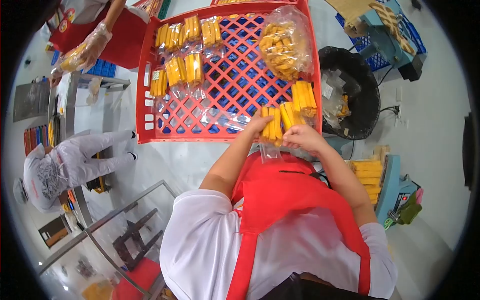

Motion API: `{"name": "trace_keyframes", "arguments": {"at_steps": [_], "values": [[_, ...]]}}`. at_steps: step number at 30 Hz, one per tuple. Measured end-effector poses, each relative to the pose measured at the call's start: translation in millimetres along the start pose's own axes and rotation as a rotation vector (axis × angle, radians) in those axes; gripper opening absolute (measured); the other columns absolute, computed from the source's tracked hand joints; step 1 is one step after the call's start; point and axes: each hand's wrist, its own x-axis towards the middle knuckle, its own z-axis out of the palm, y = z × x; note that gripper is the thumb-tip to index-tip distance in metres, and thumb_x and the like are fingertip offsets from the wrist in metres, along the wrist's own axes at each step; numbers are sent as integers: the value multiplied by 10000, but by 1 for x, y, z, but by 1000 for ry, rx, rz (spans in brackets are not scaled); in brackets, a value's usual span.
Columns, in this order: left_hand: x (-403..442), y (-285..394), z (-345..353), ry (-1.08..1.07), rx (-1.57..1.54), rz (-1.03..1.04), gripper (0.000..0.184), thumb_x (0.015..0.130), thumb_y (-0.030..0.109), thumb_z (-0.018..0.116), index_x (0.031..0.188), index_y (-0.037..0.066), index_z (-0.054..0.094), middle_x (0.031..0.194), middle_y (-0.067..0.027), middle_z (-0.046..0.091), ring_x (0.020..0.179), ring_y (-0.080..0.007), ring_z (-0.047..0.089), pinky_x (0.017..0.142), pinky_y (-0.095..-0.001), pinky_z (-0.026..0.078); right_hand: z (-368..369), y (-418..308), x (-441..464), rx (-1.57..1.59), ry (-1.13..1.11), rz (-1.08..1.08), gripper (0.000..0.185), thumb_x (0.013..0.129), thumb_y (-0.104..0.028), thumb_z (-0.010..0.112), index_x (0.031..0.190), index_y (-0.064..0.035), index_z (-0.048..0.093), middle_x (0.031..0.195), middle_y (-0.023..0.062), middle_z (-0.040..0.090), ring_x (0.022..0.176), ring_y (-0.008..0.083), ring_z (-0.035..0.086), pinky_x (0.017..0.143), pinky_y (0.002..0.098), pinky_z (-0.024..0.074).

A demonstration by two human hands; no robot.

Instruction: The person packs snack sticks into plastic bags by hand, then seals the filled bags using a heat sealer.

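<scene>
At the front edge of a red crate, my left hand is closed on a clear bag of yellow sticks. My right hand has its fingers pinched at the right side of that bag; what lies between its fingertips is too small to make out. Just behind my hands are more yellow sticks at the crate's right front corner. Several packed bags of sticks lie in the crate's left part. A large clear bag of yellow pieces rests at its back right.
A black-lined bin stands right of the crate. Blue machines are at the right, one beside stacked yellow sticks. A co-worker's gloved hand is at the upper left. Another person is at the left, near metal tables.
</scene>
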Motion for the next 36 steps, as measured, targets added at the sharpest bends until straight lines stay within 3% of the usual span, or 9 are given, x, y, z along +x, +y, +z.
{"name": "trace_keyframes", "arguments": {"at_steps": [8, 12, 17, 22, 26, 27, 32, 34, 36], "values": [[2, -4, -16, 159, 116, 6, 266, 802, 167, 534, 1009, 9, 477, 932, -75, 549, 778, -157, 538, 662, -266, 447, -8, 9, 0, 142, 106, -80, 198, 756, -125, 570, 915, -10, 538, 755, 41, 583, 644, 92, 532, 567, 201, 411], [-8, 37, -72, 558, -149, 215, 343, 786, 280, 554, 1024, 35, 522, 882, -19, 541, 670, -135, 480, 544, -220, 377, -8, 11, -1, 174, 129, -61, 192, 737, -100, 572, 903, -8, 542, 720, 30, 569, 602, 86, 507, 534, 198, 392], [4, 92, -163, 730, -668, 53, 407, 755, 374, 544, 1090, 153, 479, 1009, -76, 499, 796, -210, 504, 697, -401, 410, -14, 8, -5, 147, 76, -33, 118, 790, -149, 557, 782, -33, 537, 601, 18, 542, 513, 78, 481, 478, 201, 366], [25, 107, -177, 779, -389, 224, 576, 735, 426, 558, 1219, 183, 360, 1215, -73, 403, 1145, -308, 331, 944, -556, 169, -13, 14, 2, 142, 88, -24, 184, 813, -227, 534, 811, -44, 551, 664, 22, 552, 569, 74, 488, 494, 189, 380], [45, 111, -191, 924, -311, 622, 331, 751, 132, 573, 1052, 10, 508, 972, -95, 555, 875, -175, 525, 795, -330, 411, -14, 5, -1, 180, 111, -29, 174, 808, -210, 548, 861, -45, 550, 735, 21, 561, 644, 75, 507, 529, 196, 398], [34, 127, -182, 910, -295, 660, 197, 740, 26, 546, 923, -47, 558, 821, -71, 587, 704, -135, 543, 643, -239, 440, -14, 0, -3, 177, 100, -36, 174, 808, -210, 548, 861, -45, 550, 735, 21, 561, 644, 75, 507, 529, 196, 398], [-28, 197, -142, 921, 289, 737, 142, 750, 62, 542, 854, -28, 576, 788, -48, 585, 691, -111, 530, 632, -226, 424, -41, -7, -1, 203, 183, -196, 172, 795, -120, 557, 940, -30, 528, 804, 25, 573, 676, 74, 527, 571, 189, 405], [-69, 226, -110, 726, 688, 543, 135, 761, 65, 521, 839, -24, 586, 752, -42, 585, 675, -100, 522, 633, -227, 419, -44, -18, 1, 139, 197, -282, 195, 792, -104, 556, 958, -14, 509, 815, 13, 567, 664, 58, 516, 565, 183, 400], [-105, 249, -80, 421, 794, 501, 128, 764, 67, 517, 823, -15, 596, 730, -43, 585, 667, -97, 528, 616, -231, 422, -45, -32, 4, -5, 173, -373, 354, 748, -131, 613, 1057, -4, 498, 999, 72, 514, 849, 132, 523, 766, 244, 415]]}}
